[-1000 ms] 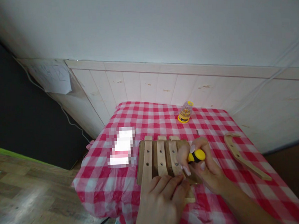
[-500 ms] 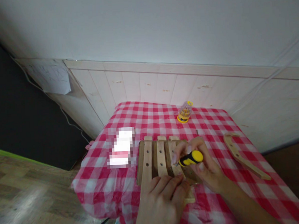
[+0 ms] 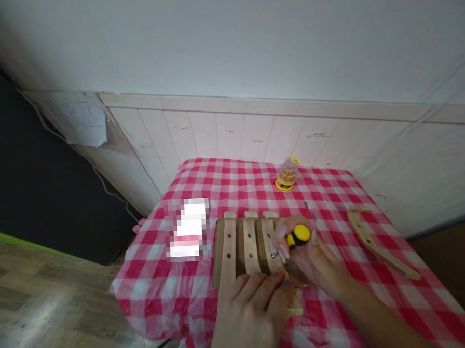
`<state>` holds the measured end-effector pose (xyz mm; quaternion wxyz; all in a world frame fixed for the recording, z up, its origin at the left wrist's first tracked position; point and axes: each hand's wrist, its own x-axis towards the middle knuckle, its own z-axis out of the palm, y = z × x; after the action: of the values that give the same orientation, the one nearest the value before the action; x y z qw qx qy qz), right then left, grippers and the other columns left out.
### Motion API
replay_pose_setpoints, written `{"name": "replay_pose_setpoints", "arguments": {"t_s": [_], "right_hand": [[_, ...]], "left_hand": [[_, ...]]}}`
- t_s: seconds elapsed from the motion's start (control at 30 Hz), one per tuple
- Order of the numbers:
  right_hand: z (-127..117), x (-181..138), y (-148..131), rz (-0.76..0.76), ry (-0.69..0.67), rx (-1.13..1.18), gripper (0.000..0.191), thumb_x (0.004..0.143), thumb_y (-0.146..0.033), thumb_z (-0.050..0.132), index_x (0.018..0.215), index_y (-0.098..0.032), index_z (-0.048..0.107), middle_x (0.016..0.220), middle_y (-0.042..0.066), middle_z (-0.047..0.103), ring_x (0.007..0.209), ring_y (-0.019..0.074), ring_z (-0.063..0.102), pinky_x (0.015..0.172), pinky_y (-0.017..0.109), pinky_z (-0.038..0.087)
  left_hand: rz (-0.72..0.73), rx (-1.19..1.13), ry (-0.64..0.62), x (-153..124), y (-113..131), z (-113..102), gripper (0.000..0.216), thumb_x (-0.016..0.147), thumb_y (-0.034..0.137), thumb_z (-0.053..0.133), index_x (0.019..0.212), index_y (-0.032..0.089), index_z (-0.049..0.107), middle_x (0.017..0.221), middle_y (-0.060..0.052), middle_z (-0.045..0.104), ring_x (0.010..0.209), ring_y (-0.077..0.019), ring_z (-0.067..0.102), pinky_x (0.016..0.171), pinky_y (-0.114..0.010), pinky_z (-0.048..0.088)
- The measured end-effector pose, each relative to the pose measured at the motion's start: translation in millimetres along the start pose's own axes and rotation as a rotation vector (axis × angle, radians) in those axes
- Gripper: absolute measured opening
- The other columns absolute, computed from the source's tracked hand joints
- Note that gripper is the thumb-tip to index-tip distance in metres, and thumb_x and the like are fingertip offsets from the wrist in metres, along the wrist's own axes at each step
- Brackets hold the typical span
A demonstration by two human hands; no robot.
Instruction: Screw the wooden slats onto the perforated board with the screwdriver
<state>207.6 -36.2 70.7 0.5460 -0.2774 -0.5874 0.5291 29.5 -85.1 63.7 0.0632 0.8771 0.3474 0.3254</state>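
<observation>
A wooden slatted piece (image 3: 236, 244) with three pale slats lies on the red-and-white checked tablecloth (image 3: 233, 182). My left hand (image 3: 251, 310) presses flat on its near end, fingers stretched over the slats. My right hand (image 3: 302, 253) is closed around a short yellow-and-black screwdriver (image 3: 298, 235), held above the rightmost slat close to a screw (image 3: 273, 255). The screwdriver's tip is hidden behind my fingers.
A small yellow-lidded clear bit holder (image 3: 287, 174) stands at the back of the table. A curved wooden part (image 3: 376, 242) lies at the right. A blurred white-and-pink item (image 3: 189, 227) lies left of the slats. Small loose screws (image 3: 309, 210) lie behind my right hand.
My right hand turned the screwdriver: it tilted with the tip toward the screw, then came more upright and shifted slightly back. My left hand stayed pressed on the slats.
</observation>
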Motion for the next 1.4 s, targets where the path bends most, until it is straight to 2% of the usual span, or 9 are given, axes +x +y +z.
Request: {"name": "replay_pose_setpoints", "arguments": {"t_s": [0.17,0.33,0.47,0.53,0.83,1.0,1.1,1.2,1.4], "right_hand": [[-2,1,-7,-0.131,-0.076,-0.052,0.017,0.103,-0.046,0.055,0.116,-0.036,0.049,0.094,0.0,0.063,0.085,0.0188,0.06,0.087,0.04,0.051],[4,1,-5,-0.122,-0.077,0.004,0.015,0.105,-0.044,0.052,0.118,-0.039,0.047,0.079,-0.004,0.056,0.064,0.0152,0.046,0.062,0.028,0.044],[8,1,-1,-0.024,-0.043,0.122,0.05,0.102,-0.069,0.031,0.11,-0.028,0.059,0.074,0.001,0.052,0.063,0.019,0.045,0.058,0.034,0.045],[6,0,1,0.012,-0.049,0.139,0.056,0.103,-0.067,0.024,0.107,-0.026,0.061,0.074,0.003,0.053,0.065,0.0203,0.048,0.061,0.036,0.046],[0,-2,-6,-0.109,-0.116,-0.011,0.021,0.103,-0.052,0.052,0.113,-0.033,0.052,0.108,0.005,0.064,0.101,0.0228,0.06,0.092,0.043,0.046],[8,-1,-10,-0.048,-0.176,0.135,0.021,0.102,-0.048,0.056,0.114,-0.035,0.045,0.079,-0.004,0.058,0.064,0.0143,0.05,0.06,0.027,0.042],[7,-2,-5,-0.024,-0.105,0.139,0.037,0.101,-0.064,0.045,0.109,-0.03,0.054,0.073,-0.002,0.054,0.06,0.0152,0.046,0.057,0.029,0.042],[3,-4,-1,0.004,-0.106,0.123,0.051,0.104,-0.065,0.03,0.102,-0.027,0.063,0.073,0.001,0.056,0.063,0.0177,0.05,0.06,0.032,0.045],[-1,-4,-5,-0.118,-0.098,-0.033,0.021,0.104,-0.051,0.051,0.114,-0.033,0.058,0.1,0.004,0.063,0.089,0.0201,0.059,0.082,0.038,0.049]], "left_hand": [[0.01,0.002,0.078,4,3,1,0.028,0.111,0.028,0.046,0.108,0.021,0.073,0.108,0.002,0.082,0.086,-0.0159,0.077,0.072,-0.03,0.06],[0.008,0.01,0.122,6,4,-1,0.043,0.113,0.033,0.033,0.104,0.021,0.073,0.105,0.003,0.082,0.083,-0.016,0.077,0.07,-0.031,0.06],[0.031,0.015,0.095,7,3,-3,0.045,0.113,0.034,0.031,0.107,0.02,0.073,0.107,0.002,0.082,0.084,-0.0164,0.077,0.069,-0.031,0.06],[0.028,0.01,0.099,7,3,-3,0.045,0.113,0.034,0.031,0.106,0.02,0.073,0.106,0.002,0.082,0.083,-0.0164,0.077,0.068,-0.031,0.059],[0.018,0.008,0.144,10,4,0,0.052,0.114,0.035,0.026,0.101,0.019,0.074,0.102,0.002,0.082,0.079,-0.0155,0.077,0.067,-0.03,0.059],[0.011,0.014,0.169,11,4,0,0.05,0.114,0.036,0.028,0.1,0.021,0.073,0.096,0.004,0.082,0.077,-0.0152,0.076,0.066,-0.03,0.059],[0.013,0.016,0.14,10,3,-1,0.044,0.113,0.035,0.032,0.104,0.021,0.073,0.101,0.003,0.082,0.08,-0.0154,0.076,0.068,-0.03,0.059],[0.029,0.007,0.117,8,3,-2,0.04,0.113,0.032,0.036,0.105,0.021,0.073,0.103,0.003,0.082,0.082,-0.0154,0.076,0.071,-0.029,0.059],[0.017,-0.004,0.131,8,3,0,0.041,0.113,0.033,0.036,0.105,0.02,0.074,0.104,0.002,0.082,0.082,-0.0159,0.077,0.069,-0.03,0.059]]}}
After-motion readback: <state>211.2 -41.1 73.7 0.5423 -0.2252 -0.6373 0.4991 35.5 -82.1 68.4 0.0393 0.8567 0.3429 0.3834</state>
